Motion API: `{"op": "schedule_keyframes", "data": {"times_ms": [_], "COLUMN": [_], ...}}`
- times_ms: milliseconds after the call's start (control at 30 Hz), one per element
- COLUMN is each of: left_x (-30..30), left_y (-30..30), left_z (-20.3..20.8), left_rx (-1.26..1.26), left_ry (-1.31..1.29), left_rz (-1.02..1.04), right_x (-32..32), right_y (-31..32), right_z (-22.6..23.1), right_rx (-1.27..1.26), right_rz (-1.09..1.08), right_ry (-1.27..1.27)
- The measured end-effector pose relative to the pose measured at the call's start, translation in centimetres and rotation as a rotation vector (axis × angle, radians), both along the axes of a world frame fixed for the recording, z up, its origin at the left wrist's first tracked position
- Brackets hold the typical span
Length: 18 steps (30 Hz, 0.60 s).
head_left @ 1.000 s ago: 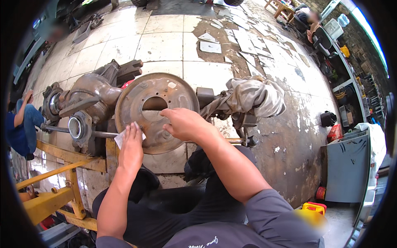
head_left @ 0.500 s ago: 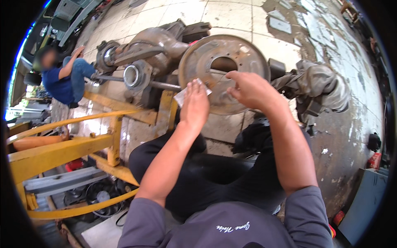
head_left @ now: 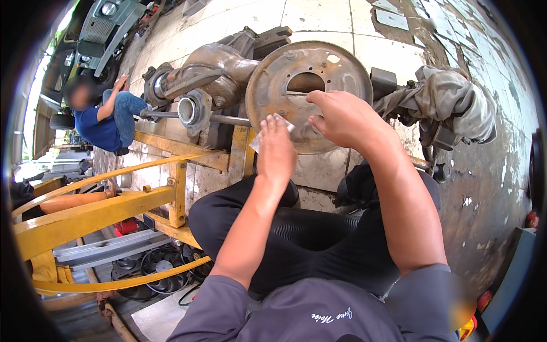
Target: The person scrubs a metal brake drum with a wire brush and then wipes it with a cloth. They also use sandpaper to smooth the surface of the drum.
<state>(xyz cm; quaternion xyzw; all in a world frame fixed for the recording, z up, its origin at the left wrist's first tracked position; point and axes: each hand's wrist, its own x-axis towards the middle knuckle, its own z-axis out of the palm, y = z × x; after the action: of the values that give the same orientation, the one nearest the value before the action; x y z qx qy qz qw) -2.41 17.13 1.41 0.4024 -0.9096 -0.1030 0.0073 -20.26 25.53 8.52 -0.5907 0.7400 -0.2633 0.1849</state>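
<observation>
A large round brown metal backing plate [head_left: 273, 77], rust-marked, with a central hole and smaller holes, is before me. My left hand [head_left: 277, 147] lies with fingers straight and together over a small grey-white sheet, perhaps sandpaper [head_left: 288, 126], pressing it to the plate's lower left edge. At the lower right of the central hole is my right hand [head_left: 347, 119]. Its index finger and thumb are apart, reaching over the hole and the plate's face; its other fingers are partly hidden. Whether it grips the plate is unclear.
A rusty axle housing [head_left: 219, 62] and a flanged hub with shaft [head_left: 194, 110] lie behind left. A yellow metal frame [head_left: 97, 214] fills the left. Grey cloth [head_left: 450, 105] covers parts at right. A person in blue [head_left: 99, 125] squats at far left; fans [head_left: 165, 268] lie below the frame.
The view has shifted, so the surroundings appear farther right on the left side. My left hand and the sheet stay at the plate's lower left; my right hand stays near its hole.
</observation>
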Motion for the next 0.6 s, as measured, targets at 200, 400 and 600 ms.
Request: {"op": "schedule_keyframes", "data": {"times_ms": [200, 400, 600], "left_x": [0.2, 0.5, 3.5], "left_y": [1.6, 2.3, -3.0], "left_z": [-1.4, -0.7, 2.3], "left_rx": [-0.128, -0.102, 0.004], "left_ry": [-0.015, -0.031, 0.190], "left_rz": [-0.157, -0.214, -0.258], "right_x": [0.0, 0.0, -0.1], "right_y": [0.4, 0.3, 0.2], "right_z": [0.0, -0.1, 1.4], "right_rx": [-0.024, -0.021, 0.191], "right_rz": [0.000, 0.006, 0.010], "right_ry": [-0.021, 0.008, -0.024]}}
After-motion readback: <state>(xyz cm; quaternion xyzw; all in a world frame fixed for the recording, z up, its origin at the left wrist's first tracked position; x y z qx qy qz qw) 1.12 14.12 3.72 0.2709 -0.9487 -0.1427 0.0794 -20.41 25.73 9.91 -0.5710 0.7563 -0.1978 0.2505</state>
